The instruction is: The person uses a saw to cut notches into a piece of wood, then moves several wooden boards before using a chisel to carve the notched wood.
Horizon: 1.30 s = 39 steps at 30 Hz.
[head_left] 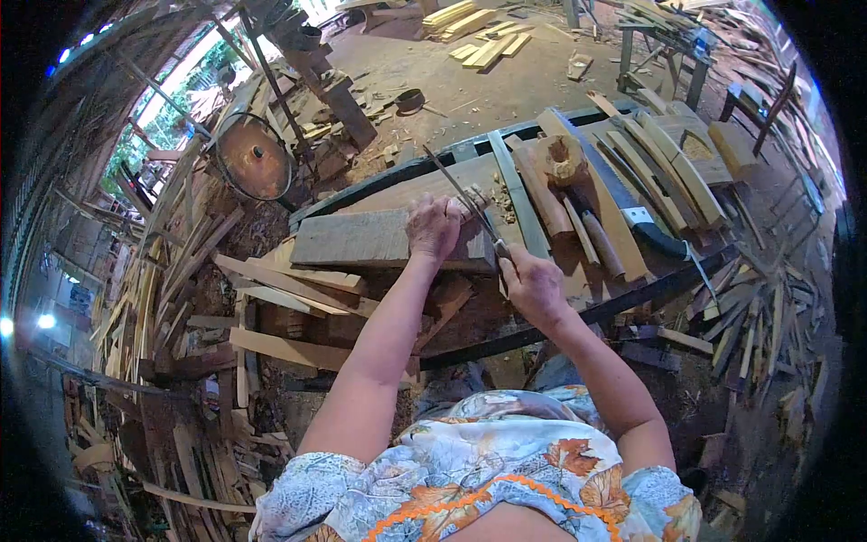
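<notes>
My right hand (535, 285) is closed around the handle of a long, narrow-bladed knife (459, 191). Its blade slants away up and to the left, across the end of a small piece of wood (473, 206). My left hand (433, 226) grips that piece, pressing it down over a thick wooden block (352, 239); the fingers hide most of it. Wood chips (504, 212) lie just past the blade. Right of my hands are a green-grey strip (519, 194) and a wooden mallet-like piece (564, 161) with a round head.
A handsaw (623, 194) with a black handle lies on the bench among curved wooden slats (677, 172). Scrap wood (176, 289) is heaped on the left, with more offcuts (759, 307) at right. A rusty round disc (253, 155) stands at back left, sawn boards (488, 45) further off.
</notes>
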Each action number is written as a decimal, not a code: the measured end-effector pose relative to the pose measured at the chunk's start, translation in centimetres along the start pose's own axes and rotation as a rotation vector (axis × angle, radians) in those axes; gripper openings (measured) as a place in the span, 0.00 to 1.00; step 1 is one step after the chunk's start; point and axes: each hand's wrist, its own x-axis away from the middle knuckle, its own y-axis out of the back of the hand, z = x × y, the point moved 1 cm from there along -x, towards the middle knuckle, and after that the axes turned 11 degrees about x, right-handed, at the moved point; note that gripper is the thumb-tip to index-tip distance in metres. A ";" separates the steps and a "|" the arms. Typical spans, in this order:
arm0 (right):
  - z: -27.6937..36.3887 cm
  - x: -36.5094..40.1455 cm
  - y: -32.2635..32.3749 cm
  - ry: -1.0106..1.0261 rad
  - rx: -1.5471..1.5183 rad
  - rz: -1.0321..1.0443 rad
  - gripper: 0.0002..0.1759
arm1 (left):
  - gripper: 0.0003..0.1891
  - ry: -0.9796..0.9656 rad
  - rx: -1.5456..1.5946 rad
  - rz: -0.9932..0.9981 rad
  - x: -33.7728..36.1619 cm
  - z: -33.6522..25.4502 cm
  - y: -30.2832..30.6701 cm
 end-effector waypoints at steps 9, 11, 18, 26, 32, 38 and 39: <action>-1.6 -1.3 -2.3 -0.013 0.043 0.041 0.13 | 0.16 0.006 0.004 -0.025 -0.3 0.0 0.1; -1.8 -1.3 -2.5 -0.020 0.083 0.058 0.13 | 0.16 0.014 0.004 -0.023 -0.3 0.0 0.1; -1.8 -0.6 -2.5 -0.025 0.127 0.088 0.13 | 0.15 0.012 -0.002 -0.009 -0.3 -0.3 0.4; -2.1 6.2 1.8 -0.035 0.069 0.107 0.09 | 0.15 0.043 0.056 -0.006 -0.4 -0.2 0.3; -2.3 2.9 -0.2 0.006 0.150 0.134 0.11 | 0.13 -0.008 0.086 -0.032 -0.5 0.2 0.1; 0.6 -6.4 -4.0 0.064 0.316 0.140 0.09 | 0.12 -0.012 0.065 -0.031 -0.4 0.1 0.2; 0.5 -6.2 -4.0 0.065 0.316 0.140 0.09 | 0.12 0.011 0.056 -0.020 -0.4 -0.1 0.2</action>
